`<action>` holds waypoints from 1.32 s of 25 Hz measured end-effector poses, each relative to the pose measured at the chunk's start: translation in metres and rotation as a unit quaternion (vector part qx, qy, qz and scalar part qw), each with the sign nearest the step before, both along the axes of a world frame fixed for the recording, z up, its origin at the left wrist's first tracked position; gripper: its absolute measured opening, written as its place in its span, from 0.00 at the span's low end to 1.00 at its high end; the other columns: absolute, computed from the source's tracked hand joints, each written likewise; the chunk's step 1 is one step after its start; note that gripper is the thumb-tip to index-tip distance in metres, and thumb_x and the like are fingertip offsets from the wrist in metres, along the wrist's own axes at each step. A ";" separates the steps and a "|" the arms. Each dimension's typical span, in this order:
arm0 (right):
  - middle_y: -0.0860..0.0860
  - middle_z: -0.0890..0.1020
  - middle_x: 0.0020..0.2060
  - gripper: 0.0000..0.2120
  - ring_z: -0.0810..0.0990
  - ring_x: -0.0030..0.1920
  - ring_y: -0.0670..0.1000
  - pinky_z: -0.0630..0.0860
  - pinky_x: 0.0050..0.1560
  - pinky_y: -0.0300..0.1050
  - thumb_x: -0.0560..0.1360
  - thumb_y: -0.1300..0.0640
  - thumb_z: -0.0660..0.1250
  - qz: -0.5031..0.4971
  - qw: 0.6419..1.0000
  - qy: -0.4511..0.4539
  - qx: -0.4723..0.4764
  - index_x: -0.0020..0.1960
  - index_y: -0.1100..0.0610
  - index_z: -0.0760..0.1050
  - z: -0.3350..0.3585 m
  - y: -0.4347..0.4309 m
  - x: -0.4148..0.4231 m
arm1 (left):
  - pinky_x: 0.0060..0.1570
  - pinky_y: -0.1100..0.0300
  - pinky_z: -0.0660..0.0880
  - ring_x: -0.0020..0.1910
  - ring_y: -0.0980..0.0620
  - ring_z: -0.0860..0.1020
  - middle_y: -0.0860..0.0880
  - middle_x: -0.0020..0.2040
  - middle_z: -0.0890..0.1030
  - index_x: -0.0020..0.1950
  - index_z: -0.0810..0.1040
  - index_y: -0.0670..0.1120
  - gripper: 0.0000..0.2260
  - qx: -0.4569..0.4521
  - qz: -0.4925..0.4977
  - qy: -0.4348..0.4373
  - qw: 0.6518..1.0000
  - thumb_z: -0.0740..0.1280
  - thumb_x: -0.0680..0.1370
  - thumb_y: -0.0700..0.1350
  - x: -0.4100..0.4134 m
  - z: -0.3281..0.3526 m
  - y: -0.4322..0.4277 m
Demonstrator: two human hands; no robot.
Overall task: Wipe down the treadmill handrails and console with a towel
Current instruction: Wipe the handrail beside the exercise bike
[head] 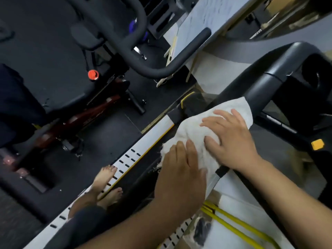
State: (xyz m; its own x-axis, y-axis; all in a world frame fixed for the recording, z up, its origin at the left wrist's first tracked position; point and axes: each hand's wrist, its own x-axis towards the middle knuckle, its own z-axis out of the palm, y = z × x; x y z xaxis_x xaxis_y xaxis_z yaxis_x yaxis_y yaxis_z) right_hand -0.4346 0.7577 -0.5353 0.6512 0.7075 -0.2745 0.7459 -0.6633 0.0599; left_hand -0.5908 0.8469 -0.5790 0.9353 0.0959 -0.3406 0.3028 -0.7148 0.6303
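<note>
We saw the dark grey treadmill (265, 83) filling the right side, its curved black tubular handrail (239, 79) running from upper right down to centre. The silver side rail with black slots and yellow edge strip (129, 159) ran diagonally from lower left to centre.

A black exercise bike handlebar (125, 51) sat upper left, beside it a red round knob (93, 74).

A crumpled white terry towel (201, 130) was draped over the handrail's lower stretch. Both hands pressed on it: left hand (179, 177) flat, fingers together, on the towel's lower end; right hand (231, 137) spread wide on its upper half. Neither looked closed around the rail, though we couldn't see the undersides.

Bare feet (107, 184) stood on the side rail's lower stretch. A small yellow square clip (317, 144) sat at the right edge.
</note>
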 end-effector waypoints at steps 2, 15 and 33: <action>0.43 0.81 0.57 0.25 0.73 0.66 0.50 0.54 0.74 0.51 0.70 0.41 0.50 0.031 0.995 0.032 -0.089 0.57 0.45 0.80 0.002 0.021 0.018 | 0.62 0.43 0.73 0.62 0.36 0.74 0.34 0.65 0.74 0.72 0.66 0.34 0.32 -0.008 0.031 0.004 0.999 0.49 0.77 0.55 0.011 0.003 -0.003; 0.45 0.81 0.44 0.25 0.76 0.50 0.50 0.67 0.55 0.48 0.73 0.45 0.41 0.036 0.950 0.071 -0.301 0.45 0.47 0.77 -0.029 0.083 0.018 | 0.68 0.52 0.60 0.74 0.46 0.61 0.47 0.74 0.64 0.75 0.60 0.47 0.27 -0.390 0.079 0.174 0.901 0.53 0.81 0.62 0.035 -0.027 0.061; 0.48 0.78 0.62 0.20 0.69 0.69 0.53 0.56 0.73 0.59 0.78 0.53 0.53 -0.078 0.995 -0.030 0.058 0.61 0.53 0.78 -0.009 0.019 -0.075 | 0.71 0.38 0.62 0.71 0.31 0.64 0.29 0.71 0.64 0.71 0.65 0.33 0.27 -0.245 -0.026 0.051 0.968 0.46 0.78 0.48 0.011 -0.030 0.042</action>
State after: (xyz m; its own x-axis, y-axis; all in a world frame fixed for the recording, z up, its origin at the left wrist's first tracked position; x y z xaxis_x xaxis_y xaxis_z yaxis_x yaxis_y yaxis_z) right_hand -0.5095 0.7768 -0.5443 0.7685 0.6212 -0.1535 0.6307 -0.7758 0.0179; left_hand -0.5794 0.8890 -0.6093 0.8937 -0.1468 -0.4239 0.3529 -0.3532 0.8664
